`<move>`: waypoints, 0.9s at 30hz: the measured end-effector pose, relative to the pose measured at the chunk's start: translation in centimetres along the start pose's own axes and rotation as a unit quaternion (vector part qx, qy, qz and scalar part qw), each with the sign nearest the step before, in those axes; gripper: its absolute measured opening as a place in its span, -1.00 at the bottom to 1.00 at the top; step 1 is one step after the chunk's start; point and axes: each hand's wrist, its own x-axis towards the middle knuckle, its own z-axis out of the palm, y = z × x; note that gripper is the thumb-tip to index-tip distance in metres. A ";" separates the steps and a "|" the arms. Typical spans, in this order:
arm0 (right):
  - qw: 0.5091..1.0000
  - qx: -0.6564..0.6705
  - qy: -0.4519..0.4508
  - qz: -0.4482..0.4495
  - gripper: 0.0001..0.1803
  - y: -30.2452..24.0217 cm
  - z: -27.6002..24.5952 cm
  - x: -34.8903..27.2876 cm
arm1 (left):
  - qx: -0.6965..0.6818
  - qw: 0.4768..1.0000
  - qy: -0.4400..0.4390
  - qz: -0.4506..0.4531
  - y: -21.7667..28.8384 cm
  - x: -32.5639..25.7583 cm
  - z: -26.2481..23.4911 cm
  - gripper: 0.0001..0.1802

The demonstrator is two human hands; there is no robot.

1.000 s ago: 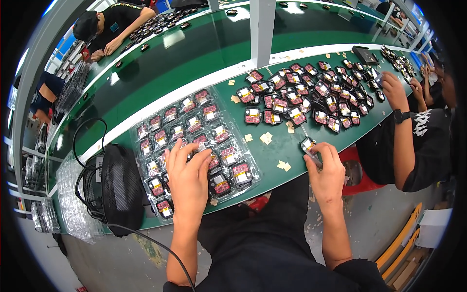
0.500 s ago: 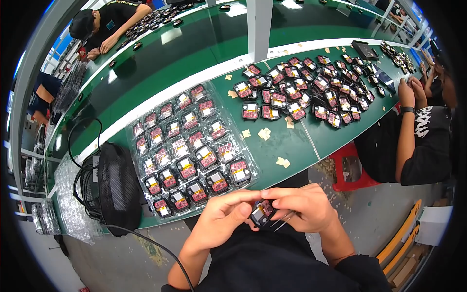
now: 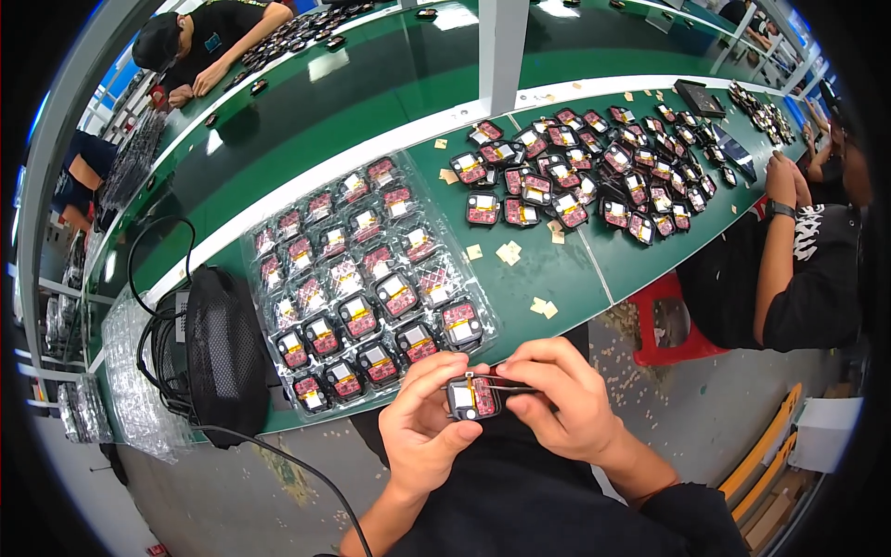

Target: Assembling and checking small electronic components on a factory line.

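Observation:
My left hand (image 3: 419, 438) grips a small black device housing (image 3: 462, 399) by its edges, tilted face up. Inside the housing show a red circuit board, a silver-white block and a yellow strip. Pinched in my right hand (image 3: 574, 408) is a pair of tweezers (image 3: 501, 384), its tips over the upper part of the board. Whether the tips clasp any part is too small to tell. Just beyond my hands lies a clear plastic tray (image 3: 478, 288) with rows of similar housings in its pockets.
A loose heap of housings (image 3: 561, 176) covers the green bench right of the tray, among scattered pale paper bits (image 3: 508, 252). Left stand a black mesh bag (image 3: 223, 357), cables and stacked clear trays (image 3: 139, 381). A co-worker (image 3: 789, 251) sits right, near a red stool (image 3: 664, 316).
The housing has moved slightly left and turned so its board faces up. My right hand has shifted from holding its edge to bringing the tweezers across the board.

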 end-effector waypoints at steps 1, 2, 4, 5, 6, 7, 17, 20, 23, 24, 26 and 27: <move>0.999 -0.043 0.021 -0.001 -0.59 0.0 0.4 -0.2 | 0.017 1.000 -0.002 0.013 -0.1 0.0 -0.3 -0.34; 0.999 -0.043 0.020 -0.001 -0.59 0.0 0.3 -0.2 | 0.034 0.999 -0.004 0.026 -0.2 -0.1 -0.5 -0.33; 0.986 -0.151 0.037 -0.067 -0.60 -0.1 0.3 -0.1 | 0.020 1.000 0.002 0.017 -0.2 -0.2 -0.5 -0.32; 0.979 -0.160 0.075 -0.100 -0.63 0.4 0.8 -0.1 | 0.006 1.000 0.007 0.007 -0.2 -0.3 -0.5 -0.31; 0.979 -0.160 0.074 -0.100 -0.63 0.5 0.8 -0.2 | 0.006 1.000 0.008 0.007 -0.2 -0.3 -0.5 -0.31; 0.976 -0.172 0.071 -0.114 -0.64 0.6 0.7 -0.2 | 0.001 1.000 0.009 0.001 -0.2 -0.3 -0.5 -0.31; 0.964 -0.208 0.080 -0.143 -0.65 0.7 0.6 -0.2 | 0.011 1.000 -0.002 -0.013 0.0 -0.6 -0.7 -0.32; 0.964 -0.205 0.073 -0.152 -0.65 0.8 0.6 -0.2 | -0.003 1.000 0.001 -0.018 -0.1 -0.5 -0.6 -0.33; 0.964 -0.204 0.061 -0.159 -0.66 0.8 0.6 -0.2 | 0.001 1.000 0.002 -0.020 0.0 -0.5 -0.5 -0.33; 0.964 -0.204 0.061 -0.159 -0.66 0.7 0.6 -0.2 | 0.001 1.000 0.002 -0.020 -0.1 -0.6 -0.6 -0.33; 0.976 -0.174 0.054 -0.124 -0.68 0.5 0.7 -0.2 | -0.001 1.000 -0.001 -0.011 -0.3 -0.6 -0.7 -0.33; 0.976 -0.174 0.053 -0.124 -0.68 0.5 0.8 -0.1 | -0.002 1.000 -0.001 -0.011 -0.4 -0.6 -0.8 -0.33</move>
